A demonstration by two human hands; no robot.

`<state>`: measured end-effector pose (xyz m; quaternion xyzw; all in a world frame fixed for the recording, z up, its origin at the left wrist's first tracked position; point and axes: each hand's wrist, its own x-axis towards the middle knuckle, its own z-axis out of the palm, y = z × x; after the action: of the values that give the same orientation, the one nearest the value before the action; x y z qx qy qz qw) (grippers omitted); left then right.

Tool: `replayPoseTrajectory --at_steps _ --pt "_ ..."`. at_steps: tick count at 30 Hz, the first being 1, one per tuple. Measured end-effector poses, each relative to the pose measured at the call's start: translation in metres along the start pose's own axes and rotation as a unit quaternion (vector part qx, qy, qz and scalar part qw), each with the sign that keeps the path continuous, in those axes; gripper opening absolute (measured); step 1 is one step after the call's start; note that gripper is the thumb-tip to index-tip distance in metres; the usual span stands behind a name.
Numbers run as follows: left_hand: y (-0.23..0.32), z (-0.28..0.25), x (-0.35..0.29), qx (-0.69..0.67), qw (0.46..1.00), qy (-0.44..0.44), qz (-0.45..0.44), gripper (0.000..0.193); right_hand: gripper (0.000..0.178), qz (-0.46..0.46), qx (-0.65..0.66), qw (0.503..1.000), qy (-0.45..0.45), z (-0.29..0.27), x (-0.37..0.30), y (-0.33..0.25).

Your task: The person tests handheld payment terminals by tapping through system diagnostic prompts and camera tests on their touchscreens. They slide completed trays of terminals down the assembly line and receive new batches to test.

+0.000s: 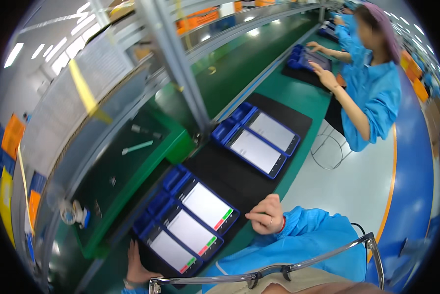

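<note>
Eyeglasses [253,279], cropped, beside left hand [137,267]

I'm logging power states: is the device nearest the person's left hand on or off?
On: the device by the left hand has a lit white screen with red and green blocks.

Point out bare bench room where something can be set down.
Bare: the black mat between the three near devices and the two farther devices; green bench between those two and the co-worker's mat. Crowded: under the three, packed side by side, left hand beside them.
</note>
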<state>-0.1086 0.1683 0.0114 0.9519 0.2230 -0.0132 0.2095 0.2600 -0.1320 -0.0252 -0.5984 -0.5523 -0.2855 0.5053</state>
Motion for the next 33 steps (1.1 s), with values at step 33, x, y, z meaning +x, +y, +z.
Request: replayPoseTrajectory --at_steps 33 --pt "0.046 0.041 0.024 -0.345 0.89 0.273 -0.123 0.069 0.036 0.224 -0.161 0.961 -0.022 -0.041 0.007 0.061"
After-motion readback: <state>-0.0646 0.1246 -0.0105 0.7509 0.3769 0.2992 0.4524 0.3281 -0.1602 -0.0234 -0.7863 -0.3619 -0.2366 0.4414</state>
